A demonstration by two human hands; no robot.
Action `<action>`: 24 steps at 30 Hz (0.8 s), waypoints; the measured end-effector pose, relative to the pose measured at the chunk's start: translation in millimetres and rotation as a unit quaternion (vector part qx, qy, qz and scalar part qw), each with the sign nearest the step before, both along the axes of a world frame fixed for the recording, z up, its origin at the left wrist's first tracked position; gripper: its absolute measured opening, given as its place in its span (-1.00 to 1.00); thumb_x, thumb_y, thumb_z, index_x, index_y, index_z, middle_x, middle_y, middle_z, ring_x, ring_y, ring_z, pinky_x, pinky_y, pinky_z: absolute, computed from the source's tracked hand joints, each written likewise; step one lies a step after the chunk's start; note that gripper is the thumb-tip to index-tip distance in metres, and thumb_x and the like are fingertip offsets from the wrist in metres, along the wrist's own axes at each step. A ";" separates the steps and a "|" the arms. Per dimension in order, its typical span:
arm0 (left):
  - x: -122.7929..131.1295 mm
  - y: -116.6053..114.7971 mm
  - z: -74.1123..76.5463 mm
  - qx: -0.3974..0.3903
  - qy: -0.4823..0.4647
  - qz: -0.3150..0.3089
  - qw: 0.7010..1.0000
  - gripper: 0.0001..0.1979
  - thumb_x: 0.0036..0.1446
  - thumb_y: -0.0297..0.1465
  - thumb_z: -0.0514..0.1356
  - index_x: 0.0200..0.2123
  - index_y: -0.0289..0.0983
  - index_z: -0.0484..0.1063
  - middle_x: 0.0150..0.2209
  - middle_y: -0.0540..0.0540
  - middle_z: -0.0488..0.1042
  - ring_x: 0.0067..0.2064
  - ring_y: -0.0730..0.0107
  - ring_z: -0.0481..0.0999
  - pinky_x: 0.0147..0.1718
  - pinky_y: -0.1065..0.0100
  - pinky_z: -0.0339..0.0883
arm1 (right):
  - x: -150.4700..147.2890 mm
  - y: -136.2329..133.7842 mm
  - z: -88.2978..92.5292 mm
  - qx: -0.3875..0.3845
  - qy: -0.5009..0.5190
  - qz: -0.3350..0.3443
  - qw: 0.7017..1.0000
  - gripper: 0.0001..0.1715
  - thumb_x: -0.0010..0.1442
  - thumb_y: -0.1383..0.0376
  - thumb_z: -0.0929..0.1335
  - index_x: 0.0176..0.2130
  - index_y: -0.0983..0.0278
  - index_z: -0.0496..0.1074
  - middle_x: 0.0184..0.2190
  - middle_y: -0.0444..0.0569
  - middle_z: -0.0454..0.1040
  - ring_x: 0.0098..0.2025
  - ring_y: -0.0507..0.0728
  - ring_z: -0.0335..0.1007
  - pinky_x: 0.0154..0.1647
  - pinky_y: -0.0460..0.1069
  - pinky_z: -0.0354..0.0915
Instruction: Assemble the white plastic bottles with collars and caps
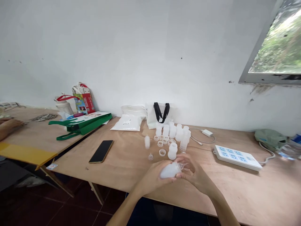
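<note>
A frosted white baby bottle point(169, 170) lies tilted on its side between my hands, above the table's front part. My left hand point(151, 176) is wrapped round its body. At the bottle's right end my right hand point(196, 172) has its fingers closed round the collar and the clear nipple point(184, 165). Just beyond my hands stands a white bottle body point(172, 151). Several ring collars, among them a nearer ring point(162, 152), lie beside it. A clear nipple piece point(150, 156) and a small ribbed white container point(147, 142) are to the left.
More white bottles point(179, 132) stand in a row before a white bag with black handles point(151, 116). A black phone point(101, 151) and white packages point(128, 122) are left; a power strip point(237, 157) and cable lie right. Another person's hand point(9, 127) shows at the far-left table.
</note>
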State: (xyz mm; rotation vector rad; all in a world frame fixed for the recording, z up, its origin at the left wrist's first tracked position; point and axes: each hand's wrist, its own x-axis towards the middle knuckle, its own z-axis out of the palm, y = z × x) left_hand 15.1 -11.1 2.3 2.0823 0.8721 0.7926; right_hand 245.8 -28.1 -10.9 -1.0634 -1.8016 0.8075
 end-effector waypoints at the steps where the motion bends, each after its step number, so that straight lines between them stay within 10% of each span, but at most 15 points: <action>1: -3.6 0.3 2.5 0.012 0.013 0.003 1.000 -0.56 0.17 -0.15 0.33 0.10 -0.12 0.48 0.01 -0.06 0.58 -0.01 0.08 0.55 -0.05 0.24 0.37 | -1.7 -0.9 1.8 -0.006 0.009 0.015 1.000 -0.53 0.16 0.04 0.50 0.02 0.11 0.47 -0.06 -0.01 0.57 0.01 0.22 0.51 0.01 0.12 0.47; 11: -6.7 5.3 -14.3 0.120 0.110 0.053 0.985 -0.54 0.09 -0.14 0.38 0.06 -0.07 0.51 -0.07 -0.05 0.62 -0.07 0.06 0.59 -0.14 0.26 0.39 | -32.4 4.9 -12.9 -0.149 0.042 -0.085 0.984 -0.26 0.34 -0.21 0.21 -0.62 0.22 0.32 -0.74 -0.17 0.27 -0.69 0.01 0.22 -0.67 -0.08 0.15; 18: -12.1 12.6 -13.5 0.100 0.082 0.056 0.990 -0.38 0.05 -0.06 0.40 0.18 -0.03 0.46 0.00 -0.06 0.62 -0.06 0.07 0.60 -0.06 0.23 0.40 | -11.9 0.7 -1.8 -0.146 0.057 0.041 0.987 -0.46 0.16 -0.05 0.48 0.04 0.12 0.47 -0.26 -0.08 0.58 -0.39 0.09 0.47 -0.55 -0.10 0.34; 24: -8.2 8.2 -12.3 0.104 0.117 0.064 0.986 -0.43 0.05 -0.14 0.42 0.14 -0.06 0.48 -0.04 -0.09 0.62 -0.06 0.04 0.59 -0.09 0.23 0.37 | -27.5 10.5 -17.3 -0.191 0.042 -0.033 0.980 -0.21 0.31 -0.26 0.19 -0.61 0.25 0.39 -0.74 -0.14 0.29 -0.71 0.01 0.22 -0.70 -0.09 0.14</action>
